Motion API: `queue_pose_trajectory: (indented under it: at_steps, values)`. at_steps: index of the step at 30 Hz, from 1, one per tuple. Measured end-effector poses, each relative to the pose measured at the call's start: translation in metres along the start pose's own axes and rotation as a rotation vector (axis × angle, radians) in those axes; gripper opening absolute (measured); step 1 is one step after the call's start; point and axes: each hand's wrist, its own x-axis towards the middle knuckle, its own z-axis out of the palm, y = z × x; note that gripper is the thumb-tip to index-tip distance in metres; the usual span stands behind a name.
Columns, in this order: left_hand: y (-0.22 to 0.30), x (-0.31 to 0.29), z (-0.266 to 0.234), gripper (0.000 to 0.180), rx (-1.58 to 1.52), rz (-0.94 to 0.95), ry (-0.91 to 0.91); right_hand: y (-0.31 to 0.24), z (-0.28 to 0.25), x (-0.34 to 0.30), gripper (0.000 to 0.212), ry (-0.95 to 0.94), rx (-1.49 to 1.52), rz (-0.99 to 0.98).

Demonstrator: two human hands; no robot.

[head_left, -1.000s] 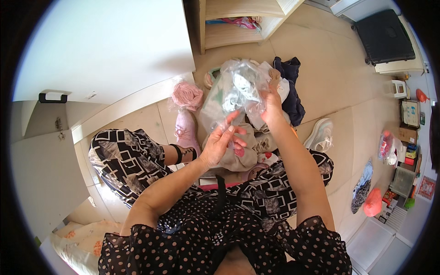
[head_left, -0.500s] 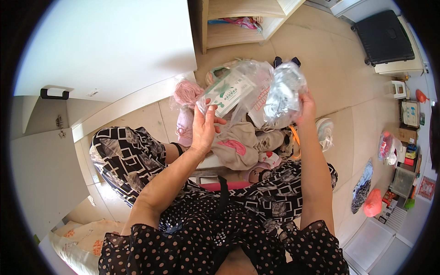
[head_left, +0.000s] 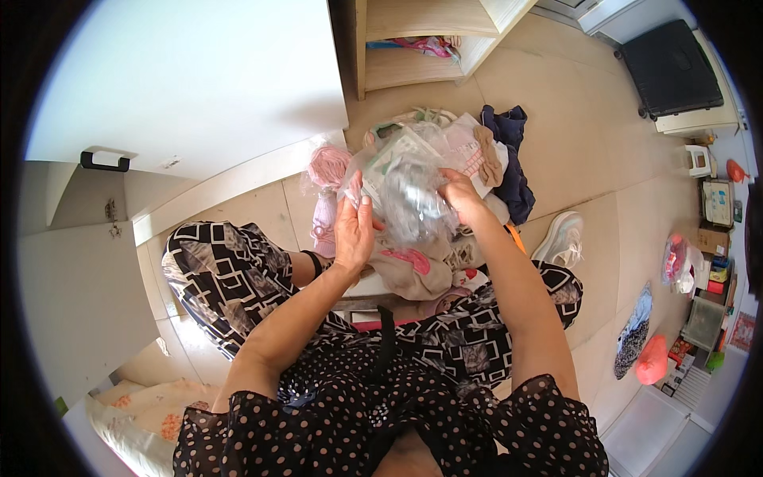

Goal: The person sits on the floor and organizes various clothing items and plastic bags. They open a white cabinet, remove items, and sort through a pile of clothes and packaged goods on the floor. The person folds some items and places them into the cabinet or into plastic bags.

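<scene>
Black suitcase (head_left: pixel 671 70) at upper right; pale wooden shelf (head_left: pixel 409 73) ahead.

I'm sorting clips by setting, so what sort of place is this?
Probably a room in a home: there's a white cabinet at the left, an open wooden shelf unit ahead, and a black suitcase at the upper right.

Beige tiled floor (head_left: pixel 588 119), wooden shelf (head_left: pixel 421 19)
</scene>
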Motion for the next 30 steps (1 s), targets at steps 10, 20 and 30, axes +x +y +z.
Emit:
queue_pose_trajectory:
  at_steps: [10, 20, 30]
  values:
    - [0.006, -0.026, 0.015, 0.04, 0.347, 0.484, -0.461, 0.042, 0.021, 0.037, 0.05, -0.164, 0.081, -0.265]
    - [0.037, -0.027, 0.019, 0.052, -0.566, -0.337, -0.481, -0.041, -0.008, -0.025, 0.064, 0.482, 0.787, -0.268]
    - [0.04, -0.02, 0.016, 0.048, -0.372, -0.181, -0.472, 0.031, -0.033, -0.009, 0.073, 0.539, -0.25, -0.378]
